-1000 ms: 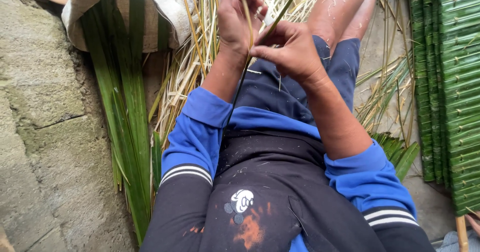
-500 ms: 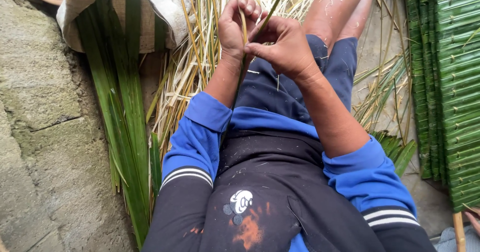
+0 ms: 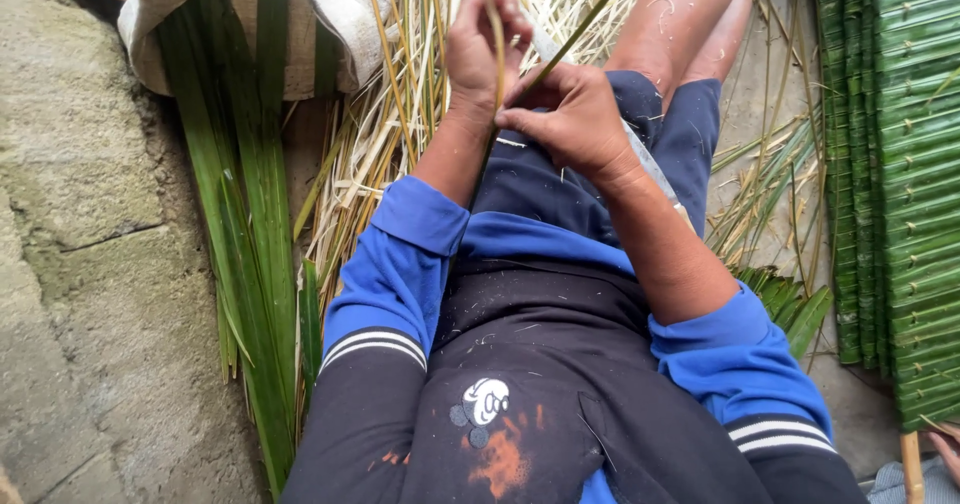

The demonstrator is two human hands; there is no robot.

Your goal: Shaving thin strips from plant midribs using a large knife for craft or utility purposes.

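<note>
Landmark: the person's lap. Far left of the lap, a concrete wall (image 3: 70, 264) stands, with long green leaves (image 3: 250, 234) leaning beside it. Left of the lap lies a heap of dry straw-coloured strips (image 3: 370, 154). Above the lap, the left hand (image 3: 487, 44) is closed around a thin green leaf strip (image 3: 560, 49). Touching it, the right hand (image 3: 570, 119) pinches the same strip. Far right of the lap, stacked green leaf panels (image 3: 915, 164) lie.
</note>
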